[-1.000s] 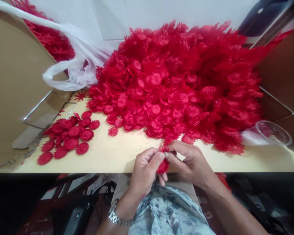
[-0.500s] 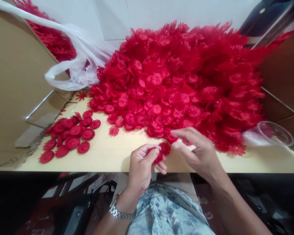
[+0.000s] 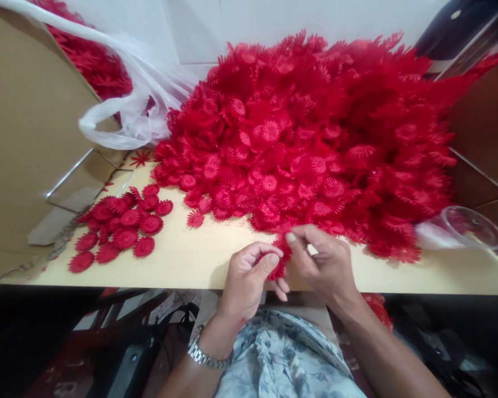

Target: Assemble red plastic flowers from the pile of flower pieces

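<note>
In the middle of the table's front edge, my left hand (image 3: 248,279) pinches red fringed flower pieces (image 3: 279,270) between thumb and fingers. They look like stacked discs with toothed rims. Opposite it, my right hand (image 3: 327,264) is closed, thumb against forefinger, at the upper edge of the same red pieces; its other fingers curl in. A large heap of red flower pieces (image 3: 274,160) rises just behind both hands. Over on the left lies a small group of rounder red discs (image 3: 126,237), apart from the heap.
Cardboard (image 3: 29,127) stands at the left, beside a white plastic bag (image 3: 143,119) with red pieces behind it. A bent metal wire stand (image 3: 68,172) is near it. On the right sits a clear plastic cup (image 3: 475,229). A dark device (image 3: 460,30) stands behind.
My right hand has moved from the heap's front edge in to the red pieces at my left hand, and its thumb and forefinger have come together. The view has shifted slightly.
</note>
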Demonstrator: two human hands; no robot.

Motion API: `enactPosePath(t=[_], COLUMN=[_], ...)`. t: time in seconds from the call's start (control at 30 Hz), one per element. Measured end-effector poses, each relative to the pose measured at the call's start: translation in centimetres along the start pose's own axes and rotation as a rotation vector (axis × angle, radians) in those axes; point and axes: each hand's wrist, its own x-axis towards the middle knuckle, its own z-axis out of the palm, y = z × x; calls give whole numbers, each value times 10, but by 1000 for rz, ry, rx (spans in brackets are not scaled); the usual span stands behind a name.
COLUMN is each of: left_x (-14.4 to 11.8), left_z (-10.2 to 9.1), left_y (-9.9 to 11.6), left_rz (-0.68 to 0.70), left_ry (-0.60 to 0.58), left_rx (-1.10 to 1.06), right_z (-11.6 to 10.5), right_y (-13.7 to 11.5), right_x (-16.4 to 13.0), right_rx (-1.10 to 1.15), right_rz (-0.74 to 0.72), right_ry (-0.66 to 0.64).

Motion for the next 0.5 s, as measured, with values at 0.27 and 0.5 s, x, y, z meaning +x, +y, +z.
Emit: enactPosePath(t=[0.27, 0.5], left_x=[2, 7], left_z=[-4, -4], left_y=[11, -1], left_rz=[21, 86], left_ry=[39, 141], left_rx=[-57, 0], right_z=[-15, 5], right_y=[42, 1], right_x=[22, 0], right_rx=[-420, 238], right_rz=[-165, -31], right_ry=[78, -444])
